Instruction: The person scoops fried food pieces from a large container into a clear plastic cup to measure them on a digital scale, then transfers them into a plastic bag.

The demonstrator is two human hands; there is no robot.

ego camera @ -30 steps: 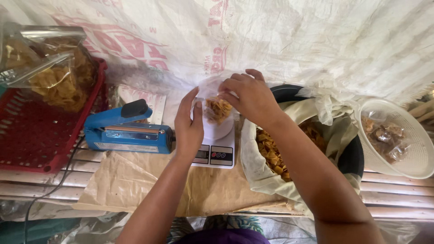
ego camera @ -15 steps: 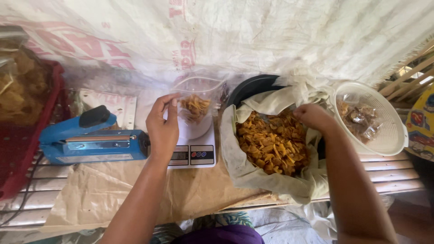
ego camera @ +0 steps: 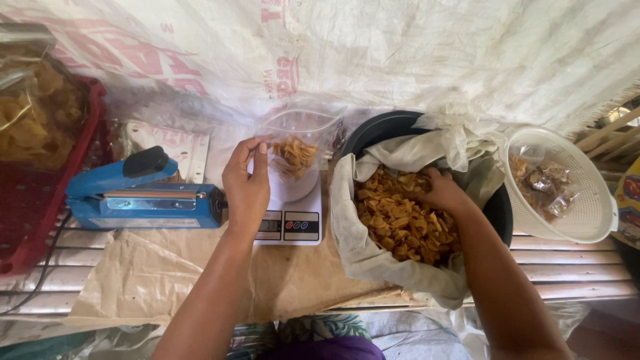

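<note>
My left hand (ego camera: pixel 245 190) pinches the clear bag's (ego camera: pixel 298 150) rim on the scale (ego camera: pixel 288 225), fingers curled. My right hand (ego camera: pixel 443 192) digs into the chips (ego camera: pixel 393 223); its grip seems loosely closed, though I cannot tell.

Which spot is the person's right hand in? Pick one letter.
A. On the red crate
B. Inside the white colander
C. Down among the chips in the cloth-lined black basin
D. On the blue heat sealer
C: the right hand is sunk into the chips in the cloth-lined black basin, while the left hand holds the clear bag on the scale.
</note>
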